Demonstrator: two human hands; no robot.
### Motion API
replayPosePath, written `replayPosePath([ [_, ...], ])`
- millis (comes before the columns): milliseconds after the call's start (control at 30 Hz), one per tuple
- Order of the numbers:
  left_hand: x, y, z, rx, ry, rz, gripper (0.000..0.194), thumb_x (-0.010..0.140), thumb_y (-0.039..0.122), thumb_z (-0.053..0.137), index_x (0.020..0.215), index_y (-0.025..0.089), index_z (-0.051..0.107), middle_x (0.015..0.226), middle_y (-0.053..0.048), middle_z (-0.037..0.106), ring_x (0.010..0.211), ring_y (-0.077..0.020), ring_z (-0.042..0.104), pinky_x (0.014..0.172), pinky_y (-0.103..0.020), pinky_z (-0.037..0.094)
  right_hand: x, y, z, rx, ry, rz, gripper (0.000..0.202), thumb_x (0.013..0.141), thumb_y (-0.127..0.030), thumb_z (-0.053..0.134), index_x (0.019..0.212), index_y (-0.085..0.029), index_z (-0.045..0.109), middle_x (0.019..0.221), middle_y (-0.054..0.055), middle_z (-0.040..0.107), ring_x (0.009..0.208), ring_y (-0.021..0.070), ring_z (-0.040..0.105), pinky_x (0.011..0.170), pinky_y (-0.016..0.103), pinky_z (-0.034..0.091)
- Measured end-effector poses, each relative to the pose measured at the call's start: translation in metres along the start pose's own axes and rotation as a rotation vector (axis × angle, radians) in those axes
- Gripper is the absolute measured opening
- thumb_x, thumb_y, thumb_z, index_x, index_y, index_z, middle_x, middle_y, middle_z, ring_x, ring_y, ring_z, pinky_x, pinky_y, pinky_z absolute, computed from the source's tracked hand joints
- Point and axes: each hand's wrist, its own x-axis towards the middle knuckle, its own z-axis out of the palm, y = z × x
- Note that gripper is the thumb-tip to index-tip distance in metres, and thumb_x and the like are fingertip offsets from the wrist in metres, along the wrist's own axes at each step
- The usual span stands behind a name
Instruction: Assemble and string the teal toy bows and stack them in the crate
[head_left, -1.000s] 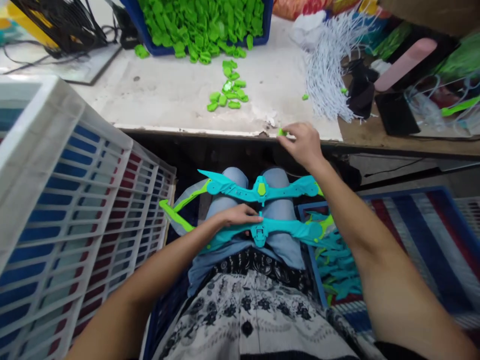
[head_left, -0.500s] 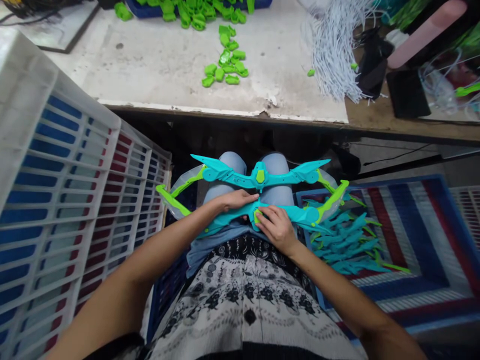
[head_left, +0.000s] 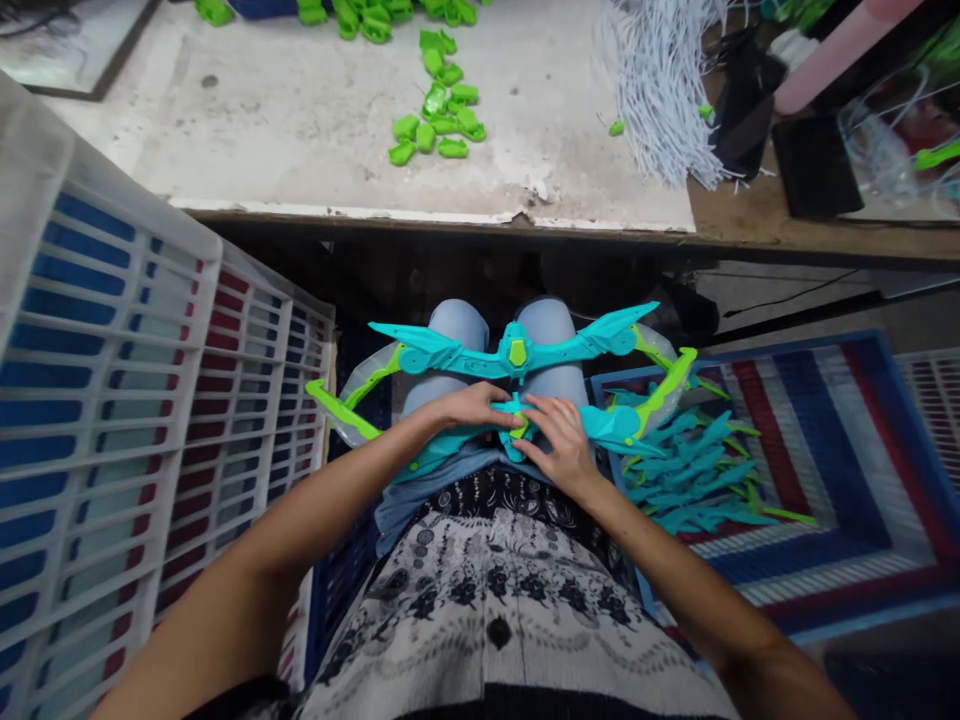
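Across my lap lies a teal plastic toy bow (head_left: 442, 358) with two long bars and bright green curved arms (head_left: 664, 395) at both ends. A green cap (head_left: 517, 351) sits at the middle of the far bar. My left hand (head_left: 480, 407) grips the near bar at its middle, with fingers pressed by a second green cap (head_left: 518, 427). On the other side of that cap, my right hand (head_left: 559, 440) has its fingers bent round the same middle part. Fingers hide some of the near bar and cap.
Loose green pieces (head_left: 452, 148) lie on the worn white table (head_left: 300, 130), beside a bundle of white cords (head_left: 667, 100). A white slatted crate (head_left: 217, 250) stands close at my left. At right, a striped blue-edged basket (head_left: 825, 450) holds several teal bow parts (head_left: 690, 470).
My left fingers have come nearer, onto the near bar's cap. My right fingers have shifted and spread a little at the same spot. The view has tilted slightly.
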Motion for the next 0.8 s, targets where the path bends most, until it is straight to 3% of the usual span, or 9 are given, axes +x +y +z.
replayPosePath([
  [133, 0.0, 0.003, -0.003, -0.044, -0.047, -0.025, 0.055, 0.068, 0.065, 0.063, 0.086, 0.013, 0.064, 0.068, -0.001, 0.059, 0.053, -0.0122, 0.051, 0.052, -0.024, 0.038, 0.001, 0.001, -0.007, 0.03, 0.014, 0.011, 0.031, 0.084, -0.038, 0.059, 0.11, -0.023, 0.059, 0.115, 0.009, 0.062, 0.11, 0.0247, 0.054, 0.101, 0.047, 0.035],
  [300, -0.001, 0.006, -0.001, -0.137, -0.025, -0.076, 0.063, 0.078, 0.073, 0.043, 0.072, 0.013, 0.063, 0.061, -0.005, 0.058, 0.049, -0.0147, 0.052, 0.052, -0.028, 0.039, 0.005, 0.002, -0.012, 0.05, -0.1, -0.044, 0.031, 0.081, -0.04, 0.063, 0.107, -0.023, 0.062, 0.12, 0.008, 0.059, 0.115, 0.0252, 0.05, 0.098, 0.045, 0.037],
  [600, -0.001, 0.004, -0.005, 0.005, -0.088, -0.011, 0.06, 0.073, 0.068, 0.054, 0.088, 0.011, 0.063, 0.067, -0.001, 0.057, 0.056, -0.0124, 0.051, 0.053, -0.024, 0.038, 0.005, 0.0, -0.013, -0.068, -0.183, -0.084, 0.031, 0.084, -0.032, 0.06, 0.113, -0.019, 0.061, 0.125, 0.012, 0.057, 0.115, 0.0257, 0.051, 0.1, 0.047, 0.036],
  [800, 0.007, -0.004, -0.004, 0.284, 0.018, 0.05, 0.055, 0.064, 0.06, 0.067, 0.087, 0.011, 0.062, 0.072, 0.001, 0.054, 0.065, -0.0126, 0.046, 0.056, -0.023, 0.033, 0.004, 0.0, -0.014, -0.088, -0.207, -0.058, 0.031, 0.083, -0.032, 0.062, 0.111, -0.02, 0.062, 0.124, 0.011, 0.057, 0.114, 0.0256, 0.051, 0.098, 0.045, 0.037],
])
